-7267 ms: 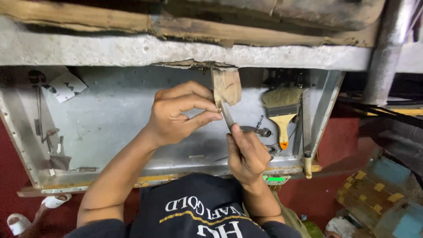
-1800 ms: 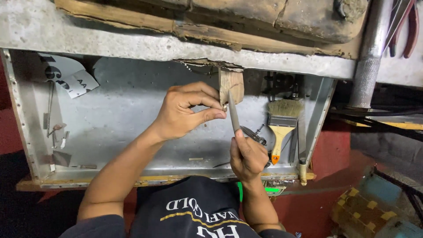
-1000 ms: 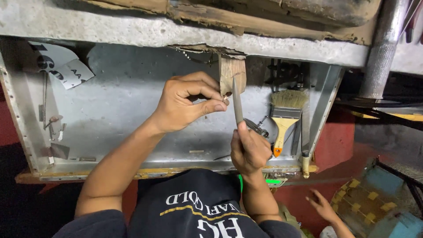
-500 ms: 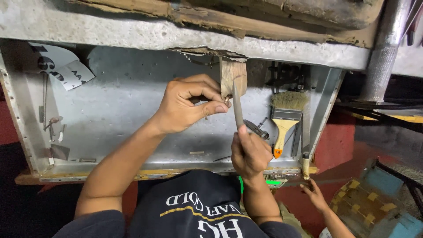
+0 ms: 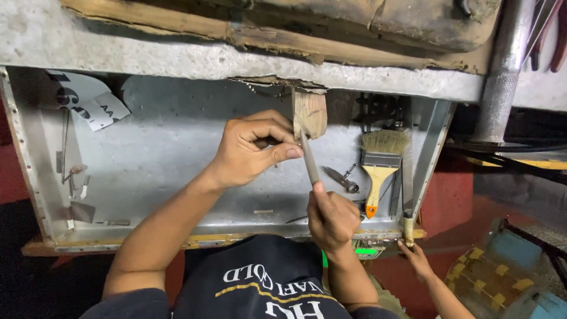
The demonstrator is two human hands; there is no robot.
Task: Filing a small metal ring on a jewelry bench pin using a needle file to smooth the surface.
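Our left hand (image 5: 251, 150) is curled w/ fingers bent in, thumb and forefinger pinched at the lower left corner of a small wooden block (image 5: 309, 112) that hangs under the torn edge of the concrete ledge (image 5: 177, 59). We can't tell if the fingertips really grip the block or only steady the tool beside it.

Our right hand (image 5: 332, 217), below and slightly right of the left, is closed in a fist around the handle of a thin metal file (image 5: 309, 158). The blade runs up from the fist, passes just by the left thumb tip, and its tip touches the block's lower edge.

Right of both hands, on the metal tray (image 5: 177, 171), lies a paintbrush (image 5: 380, 162) w/ pale bristles and a yellow handle, orange at the end. Btwn brush and right hand sits a small dark metal tool (image 5: 341, 178). Far left of the left hand: paper scraps (image 5: 88, 103) and small metal bits (image 5: 74, 189).

Lower right, another person's hand (image 5: 415, 257) grips the tray's front corner.
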